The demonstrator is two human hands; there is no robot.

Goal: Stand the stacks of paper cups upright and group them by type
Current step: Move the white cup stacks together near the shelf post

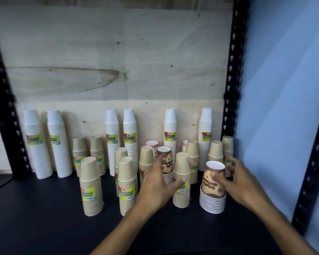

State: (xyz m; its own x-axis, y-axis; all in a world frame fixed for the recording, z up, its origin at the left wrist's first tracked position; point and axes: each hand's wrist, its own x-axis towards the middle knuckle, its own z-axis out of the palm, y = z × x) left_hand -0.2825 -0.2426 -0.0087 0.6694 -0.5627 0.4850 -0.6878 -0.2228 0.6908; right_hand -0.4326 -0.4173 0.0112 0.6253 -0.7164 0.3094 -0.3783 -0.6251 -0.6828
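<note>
Every cup stack stands upside down on the dark shelf. Several tall white stacks line the back wall, and shorter kraft stacks stand in front of them. My right hand grips a brown patterned stack at the front right, thumb on its front and fingers behind. My left hand is spread open, fingertips at the left side of a second brown patterned stack, thumb across the front of a kraft stack. Two floral cup stacks peek out behind.
Black slotted metal uprights frame the shelf on both sides, and a plywood panel closes the back. A blue wall lies to the right. Bare shelf surface lies in front of and to the left of the kraft stacks.
</note>
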